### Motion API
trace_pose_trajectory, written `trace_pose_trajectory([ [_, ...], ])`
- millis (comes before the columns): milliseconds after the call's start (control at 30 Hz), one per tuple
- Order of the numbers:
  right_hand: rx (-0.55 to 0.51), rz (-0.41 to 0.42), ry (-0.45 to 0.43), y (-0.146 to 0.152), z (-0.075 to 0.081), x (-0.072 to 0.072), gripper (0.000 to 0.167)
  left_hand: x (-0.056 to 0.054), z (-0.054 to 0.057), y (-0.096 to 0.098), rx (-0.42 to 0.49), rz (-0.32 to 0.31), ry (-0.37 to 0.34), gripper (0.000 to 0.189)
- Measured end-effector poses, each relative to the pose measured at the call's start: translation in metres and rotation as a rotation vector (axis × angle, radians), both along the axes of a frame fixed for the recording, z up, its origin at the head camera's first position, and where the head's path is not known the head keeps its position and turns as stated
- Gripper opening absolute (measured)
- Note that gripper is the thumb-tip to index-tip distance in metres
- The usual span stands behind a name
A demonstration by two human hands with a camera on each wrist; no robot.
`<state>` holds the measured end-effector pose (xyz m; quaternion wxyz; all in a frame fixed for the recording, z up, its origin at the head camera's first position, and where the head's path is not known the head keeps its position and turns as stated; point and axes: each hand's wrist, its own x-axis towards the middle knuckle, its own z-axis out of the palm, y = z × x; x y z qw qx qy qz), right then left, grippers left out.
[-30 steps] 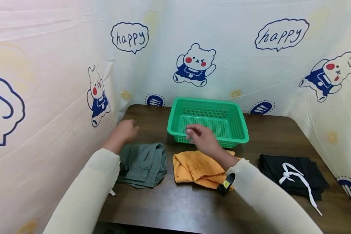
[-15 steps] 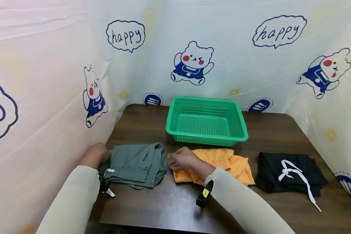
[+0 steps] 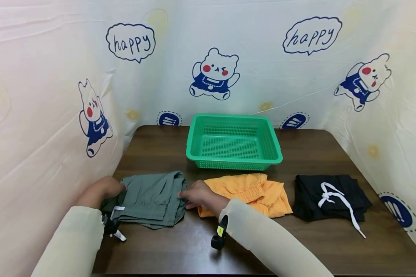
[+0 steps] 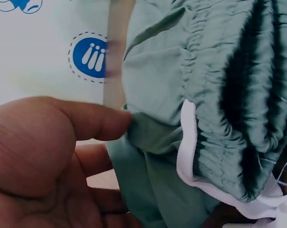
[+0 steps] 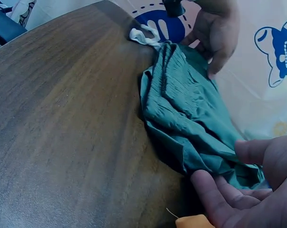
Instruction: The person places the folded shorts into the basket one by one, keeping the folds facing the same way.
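Note:
Folded green drawstring pants (image 3: pixel 152 200) lie at the left of the table, their gathered waistband and white drawstring (image 4: pixel 187 142) toward the left hand. The left hand (image 3: pixel 105 188) holds their left end, thumb on the cloth and fingers partly hidden behind it. At the opposite end the right hand (image 3: pixel 198 194) pinches the edge, with the thumb (image 5: pixel 252 151) above and fingertips (image 5: pixel 205 185) below. Just right of that hand, and partly behind its forearm, lies a folded orange garment (image 3: pixel 242 186) with a gathered band.
A green perforated plastic basket (image 3: pixel 234 163) stands at the back of the brown wooden table (image 3: pixel 298 246), with nothing inside. Folded black cloth (image 3: pixel 308 200) with a white drawstring lies at the right. Printed curtains (image 3: pixel 173 69) enclose the back and sides.
Both hands have come down onto the green pants, the left to their left end. The right hand has moved left from above the orange garment to their right edge. The view has shifted slightly.

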<state>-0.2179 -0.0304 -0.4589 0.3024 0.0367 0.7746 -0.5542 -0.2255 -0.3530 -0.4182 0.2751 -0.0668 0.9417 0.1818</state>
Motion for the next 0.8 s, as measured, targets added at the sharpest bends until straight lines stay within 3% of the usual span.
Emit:
trace_pose_trajectory([
  [100, 0.021, 0.016, 0.039, -0.001, -0.003, 0.003, 0.021, 0.002, -0.001, -0.001, 0.046, -0.015, 0.022, 0.024],
  [333, 0.07, -0.013, 0.143, -0.003, -0.004, 0.007, 0.013, 0.009, -0.005, 0.002, 0.152, 0.011, 0.097, 0.043],
  [467, 0.034, -0.056, 0.175, -0.003, -0.006, 0.006, 0.007, 0.008, 0.0, 0.003, 0.13, 0.015, 0.122, 0.025],
  [533, 0.003, -0.071, 0.193, -0.001, -0.004, 0.005, 0.01, 0.008, 0.006, 0.003, 0.126, 0.028, 0.139, 0.013],
  [667, -0.039, -0.066, 0.253, 0.005, 0.01, 0.0, 0.019, 0.008, 0.028, 0.004, 0.12, 0.025, 0.189, 0.038],
  [800, -0.031, -0.03, 0.308, 0.015, 0.036, -0.006, 0.023, 0.01, 0.054, 0.008, 0.138, 0.023, 0.24, 0.026],
])
